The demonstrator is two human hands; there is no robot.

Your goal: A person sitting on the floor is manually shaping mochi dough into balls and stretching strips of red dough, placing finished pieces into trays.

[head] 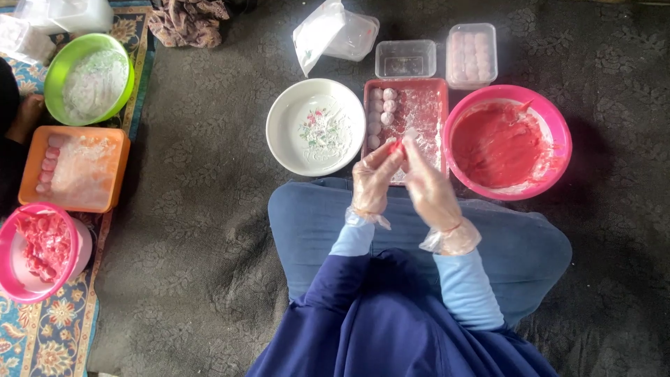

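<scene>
a few dusted balls laid down, most of the red dough still in the bowl

just above the middle of the frame the left hand [373, 183] and the right hand [427, 183], both in thin clear plastic gloves, meet fingertip to fingertip over the near edge of the red tray [438, 87]. between the fingertips sits a small red piece of dough [396, 145]; the fingers of both hands are closed around it, pinching and shaping it, though how firmly each one grips cannot be told.

judging by how things lie, the work is at an early to middle stage. a short row of pale pink dusted balls [381, 115] runs down the left side of the red tray, while the rest of that tray shows only white powder. the pink bowl [558, 132] at centre right still holds a good amount of red dough [497, 143], so plenty seems left to portion. the white patterned plate [286, 126] left of the tray carries only a thin scatter of powder.

along the top, a lidded clear box of finished balls [472, 54] looks full, and a clear empty box [405, 58] stands just beside it, with a loose box and lid [335, 31] further left.

at the left edge of the frame another person's hand [28, 112] rests near a green bowl [118, 59], an orange tray [122, 150] with its own row of pink balls, and a second pink bowl [14, 276] of red pieces.
</scene>
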